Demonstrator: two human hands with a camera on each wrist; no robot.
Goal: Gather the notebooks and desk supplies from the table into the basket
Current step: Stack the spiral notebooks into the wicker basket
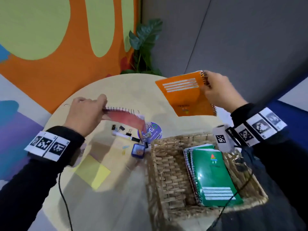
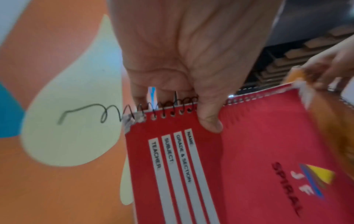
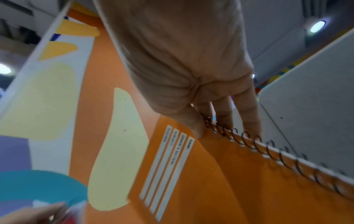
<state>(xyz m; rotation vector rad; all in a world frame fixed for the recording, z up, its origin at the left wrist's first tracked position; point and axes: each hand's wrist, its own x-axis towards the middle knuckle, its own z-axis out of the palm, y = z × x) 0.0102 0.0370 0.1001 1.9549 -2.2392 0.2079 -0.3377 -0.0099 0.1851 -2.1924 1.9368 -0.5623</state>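
My left hand (image 1: 86,112) pinches a red spiral notebook (image 1: 128,119) by its wire edge, holding it in the air over the round table (image 1: 116,87). In the left wrist view the thumb (image 2: 209,119) presses the red cover (image 2: 249,151) and the wire end (image 2: 86,112) sticks out uncoiled. My right hand (image 1: 220,92) grips an orange spiral notebook (image 1: 185,94) at its binding, raised above the table's far right. The right wrist view shows thumb (image 3: 191,122) and fingers clamping the orange cover (image 3: 229,174). A wicker basket (image 1: 163,172) at front right holds a green notebook (image 1: 215,175) on top of others.
On the table lie black binder clips (image 1: 119,127), a white marker (image 1: 125,136), a purple round disc (image 1: 152,130), a small blue box (image 1: 138,150), paper clips (image 1: 125,147) and yellow sticky notes (image 1: 93,172). A plant (image 1: 143,47) stands behind the table.
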